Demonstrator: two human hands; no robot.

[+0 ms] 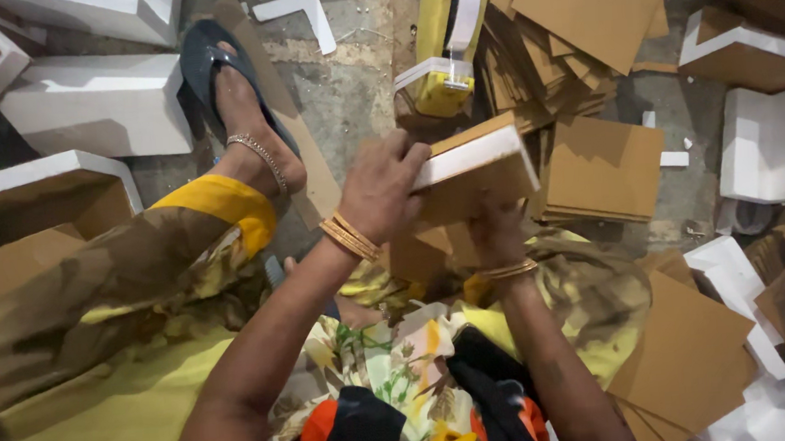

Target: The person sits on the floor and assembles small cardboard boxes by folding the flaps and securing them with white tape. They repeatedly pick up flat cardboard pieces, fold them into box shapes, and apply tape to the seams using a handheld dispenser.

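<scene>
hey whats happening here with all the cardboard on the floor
A person sits on the floor and holds a small box, brown card with a white rim, in both hands. The left hand grips its upper edge; the right hand supports it from below. Stacks of brown card sheets and white foam pieces lie all around, with a yellow tool just beyond the box.

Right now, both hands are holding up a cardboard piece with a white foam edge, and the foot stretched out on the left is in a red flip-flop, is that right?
Not quite. The head view shows the flip-flop is dark blue, not red. The rest holds: the left hand and right hand hold up the cardboard piece with a white foam edge.
</scene>
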